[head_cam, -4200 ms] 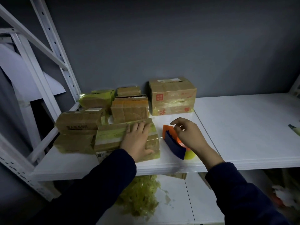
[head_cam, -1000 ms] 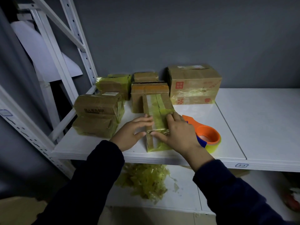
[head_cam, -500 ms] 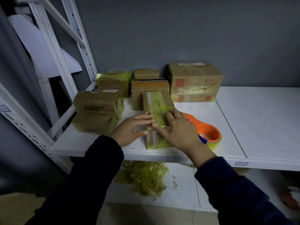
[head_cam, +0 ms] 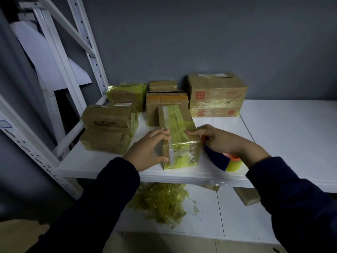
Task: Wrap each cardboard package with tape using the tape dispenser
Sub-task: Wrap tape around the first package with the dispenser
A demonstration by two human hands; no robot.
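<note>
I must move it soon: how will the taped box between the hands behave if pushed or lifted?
Probably stiff: the box shows sharp edges under the left hand. Its glossy tape may feel slippery. Lying long and low, it seems unlikely to tip, though it sits near the shelf edge, beside the dispenser.

Shelf [head_cam: 282, 134], white: one taped package [head_cam: 179, 143] at front. Left hand [head_cam: 145, 150] holds its left side, fingers over the top. Right hand [head_cam: 224, 141] touches its top right edge, possibly gripping the tape dispenser [head_cam: 218, 159] beneath. Boxes [head_cam: 215, 94] behind; tape scraps [head_cam: 160, 201] below.
</note>
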